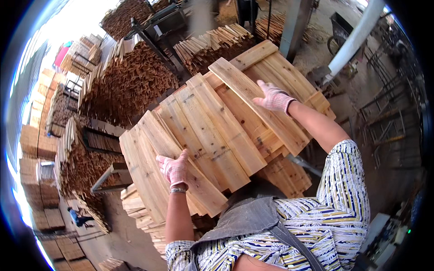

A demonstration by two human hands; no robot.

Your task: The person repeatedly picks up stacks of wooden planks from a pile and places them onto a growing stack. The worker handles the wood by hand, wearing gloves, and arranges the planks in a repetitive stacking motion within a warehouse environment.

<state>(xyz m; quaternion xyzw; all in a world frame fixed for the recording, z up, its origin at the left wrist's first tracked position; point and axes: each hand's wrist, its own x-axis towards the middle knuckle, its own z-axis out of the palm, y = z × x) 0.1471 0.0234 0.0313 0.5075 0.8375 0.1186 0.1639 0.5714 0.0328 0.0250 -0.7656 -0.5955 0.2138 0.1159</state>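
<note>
Both my hands wear pink-and-white knit gloves. My left hand [174, 169] spans a loose wooden plank [158, 134], fingers toward one long edge and thumb toward the other. This plank lies slightly askew on a row of light, knotty boards [203, 126]. Farther right, my right hand [274, 97] is at the right edge of a second plank [242, 86], fingers stretched and thumb apart. That plank rests raised over other boards. A wooden crosspiece [255, 55] lies across the far end of the boards. The undersides of both planks are hidden.
Big stacks of thin wood strips [129, 81] stand beyond and left, with another pile [214, 45] behind the boards. Metal posts [355, 38] rise at the far right, near a wheeled cart [340, 34]. Metal frames [384, 122] stand right. A person [80, 217] is at lower left.
</note>
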